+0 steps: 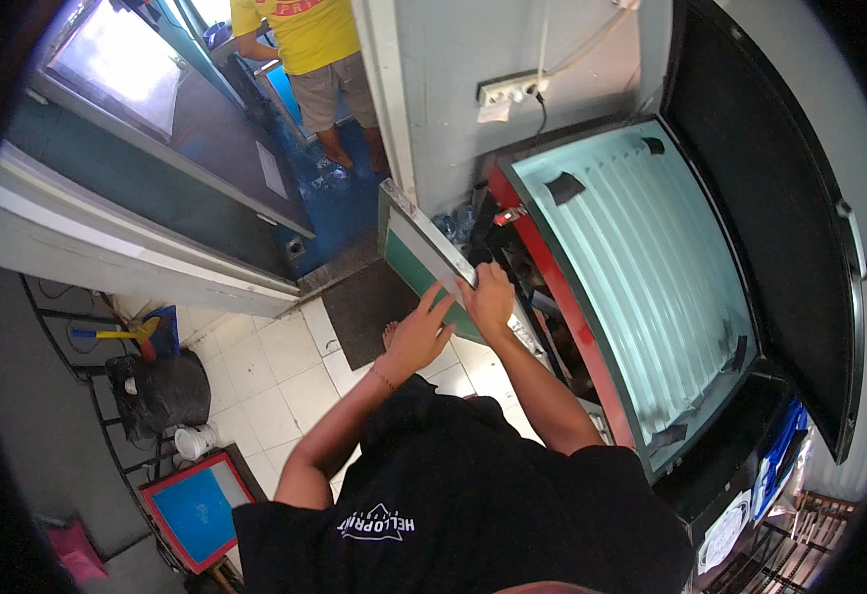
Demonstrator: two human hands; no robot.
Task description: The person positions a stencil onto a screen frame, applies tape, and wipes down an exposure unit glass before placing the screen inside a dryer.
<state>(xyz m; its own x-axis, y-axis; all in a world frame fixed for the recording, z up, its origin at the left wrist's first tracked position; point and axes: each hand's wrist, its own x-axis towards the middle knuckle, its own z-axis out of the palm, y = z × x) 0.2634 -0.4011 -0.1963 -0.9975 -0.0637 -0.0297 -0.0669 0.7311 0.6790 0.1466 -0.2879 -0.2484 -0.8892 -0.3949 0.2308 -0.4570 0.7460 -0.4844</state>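
Observation:
A screen printing frame (433, 243) with a green-coated mesh stands tilted on edge in front of me, beside the light table. My right hand (494, 301) is closed over its upper rail, fingers bent around the edge. My left hand (421, 335) is at the green face with its fingers spread; whether the fingertips press on the mesh, I cannot tell. Close on the right is the light table (641, 277), with a glass top over a row of tubes, a red front side and black tape pieces at its corners. Its black lid (750, 188) stands raised.
A doorway at the far left leads to a blue floor (339, 203), where a person in a yellow shirt (305, 35) stands. A dark mat (364, 317) lies at the threshold. Left are a black bag (161, 391), a white bucket (194, 442) and a red-framed blue screen (196, 510). A power strip (512, 91) hangs on the wall.

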